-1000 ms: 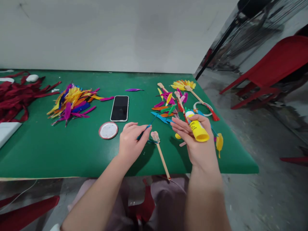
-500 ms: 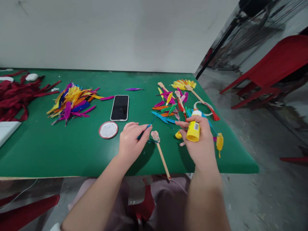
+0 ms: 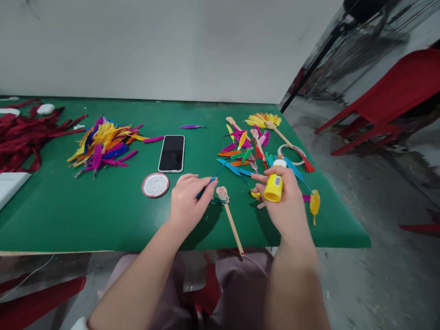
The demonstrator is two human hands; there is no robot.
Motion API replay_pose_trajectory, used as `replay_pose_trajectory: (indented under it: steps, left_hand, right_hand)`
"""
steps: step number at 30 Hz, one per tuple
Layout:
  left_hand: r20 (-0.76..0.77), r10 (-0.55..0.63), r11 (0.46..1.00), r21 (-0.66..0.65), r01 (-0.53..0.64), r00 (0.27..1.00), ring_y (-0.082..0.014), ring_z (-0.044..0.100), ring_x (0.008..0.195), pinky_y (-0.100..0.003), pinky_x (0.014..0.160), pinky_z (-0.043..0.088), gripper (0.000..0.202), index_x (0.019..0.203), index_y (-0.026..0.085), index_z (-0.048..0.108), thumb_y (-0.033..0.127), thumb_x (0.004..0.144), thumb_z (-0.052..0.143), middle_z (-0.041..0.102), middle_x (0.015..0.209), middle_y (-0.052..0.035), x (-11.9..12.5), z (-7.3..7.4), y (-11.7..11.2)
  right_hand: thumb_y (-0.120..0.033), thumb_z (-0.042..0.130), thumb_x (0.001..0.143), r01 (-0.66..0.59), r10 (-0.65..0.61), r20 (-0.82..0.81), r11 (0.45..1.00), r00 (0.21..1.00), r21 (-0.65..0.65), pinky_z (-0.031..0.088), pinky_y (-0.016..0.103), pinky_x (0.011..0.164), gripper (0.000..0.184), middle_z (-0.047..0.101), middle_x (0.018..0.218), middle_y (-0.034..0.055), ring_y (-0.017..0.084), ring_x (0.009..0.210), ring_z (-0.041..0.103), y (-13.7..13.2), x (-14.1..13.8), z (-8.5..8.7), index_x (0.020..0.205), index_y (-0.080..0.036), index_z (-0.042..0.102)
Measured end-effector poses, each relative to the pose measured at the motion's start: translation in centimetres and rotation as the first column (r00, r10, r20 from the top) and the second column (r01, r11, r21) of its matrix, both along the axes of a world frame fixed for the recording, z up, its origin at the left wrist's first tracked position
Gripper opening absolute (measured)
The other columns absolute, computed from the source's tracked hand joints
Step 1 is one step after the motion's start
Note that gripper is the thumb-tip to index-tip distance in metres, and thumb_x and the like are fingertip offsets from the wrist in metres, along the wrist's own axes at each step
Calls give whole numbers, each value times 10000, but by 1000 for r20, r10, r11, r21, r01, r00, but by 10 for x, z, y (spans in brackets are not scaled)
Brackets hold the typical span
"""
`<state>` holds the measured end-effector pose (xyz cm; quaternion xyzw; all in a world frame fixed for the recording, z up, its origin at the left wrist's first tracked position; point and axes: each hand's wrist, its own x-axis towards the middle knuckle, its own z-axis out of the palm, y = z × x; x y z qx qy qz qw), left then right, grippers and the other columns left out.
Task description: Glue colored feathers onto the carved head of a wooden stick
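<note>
My left hand (image 3: 187, 200) pinches the quill of a blue feather (image 3: 209, 181) against the green table (image 3: 103, 215), close to the head of a wooden spoon (image 3: 229, 216) whose handle sticks out over the front edge. My right hand (image 3: 282, 197) is closed around a yellow glue bottle (image 3: 274, 182) with a white cap, held just above the table with its base turned toward me. Loose coloured feathers (image 3: 240, 153) lie just beyond both hands.
A black phone (image 3: 171, 153) and a round white lid (image 3: 155, 184) lie left of my hands. A heap of bright feathers (image 3: 101, 144) and dark red strips (image 3: 20, 135) sit further left. Finished feathered spoons (image 3: 263, 123), a white ring (image 3: 290, 154), a red chair (image 3: 388, 98).
My right hand has turned the glue bottle from lying across the palm to pointing away, base toward me, and shifted slightly left. My left hand has stayed put on the feather.
</note>
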<state>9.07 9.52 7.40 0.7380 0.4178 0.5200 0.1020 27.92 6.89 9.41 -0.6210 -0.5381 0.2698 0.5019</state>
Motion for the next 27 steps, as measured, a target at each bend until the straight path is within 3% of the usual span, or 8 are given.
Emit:
replay_pose_trajectory:
  steps: [5,9,12,14,17,20,24,27]
  left_hand:
    - [2,-7,1000,-7,7,1000,-93,552,518,-316,768,486,142,747,168,651,219,818,539,629,531,30,0,0,0]
    - [23,-18,999,-30,19,1000,-108,577,555,-295,723,487,140,738,163,653,210,814,545,623,507,27,1,4,-2]
    - [74,-35,994,-102,43,997,-114,593,576,-270,663,487,133,769,167,661,212,815,544,622,494,29,3,7,-5]
    - [107,-56,986,-149,72,993,-111,592,566,-261,640,485,138,823,170,665,212,822,534,625,497,32,5,8,-7]
    - [117,-102,976,-180,122,988,-116,593,578,-261,639,487,162,896,169,662,208,827,521,624,494,32,9,8,-11]
    - [116,-151,971,-166,169,982,-118,595,590,-259,640,492,191,952,139,649,192,824,517,631,514,20,12,7,-15]
    - [106,-212,973,-70,220,972,-98,579,543,-255,638,489,198,971,116,635,168,819,520,648,564,7,15,7,-17]
    - [67,-219,976,33,217,974,-91,580,540,-266,675,486,199,983,124,624,134,808,530,648,565,13,17,6,-19]
  right_hand:
    - [-215,612,698,23,-23,-23,1000,999,-11,474,228,409,276,637,817,-2,137,548,613,1,0,0,923,-261,460]
    - [-332,655,706,93,-82,-167,994,982,57,450,237,365,270,639,660,-32,129,424,565,-2,-5,4,878,-263,459]
    - [-495,615,712,7,54,-326,983,944,184,390,238,319,323,632,547,-30,129,330,510,-10,-14,11,821,-241,449]
    - [-665,509,689,-49,154,-410,965,899,256,317,229,273,452,586,440,-37,118,253,432,-15,-22,16,801,-229,465]
    - [-774,352,672,-32,189,-524,955,831,294,239,205,263,593,467,305,-64,85,196,295,-17,-33,20,807,-224,530]
    - [-713,366,731,-43,284,-675,936,681,350,201,185,285,541,396,255,-78,66,205,215,-13,-38,21,810,-230,595]
    - [-528,417,807,-135,356,-880,934,315,330,188,173,294,364,312,234,-103,51,221,130,-5,-38,14,791,-241,641]
    - [-480,413,812,-172,353,-933,925,66,338,149,151,274,335,210,226,-126,37,217,65,-2,-39,7,736,-239,634]
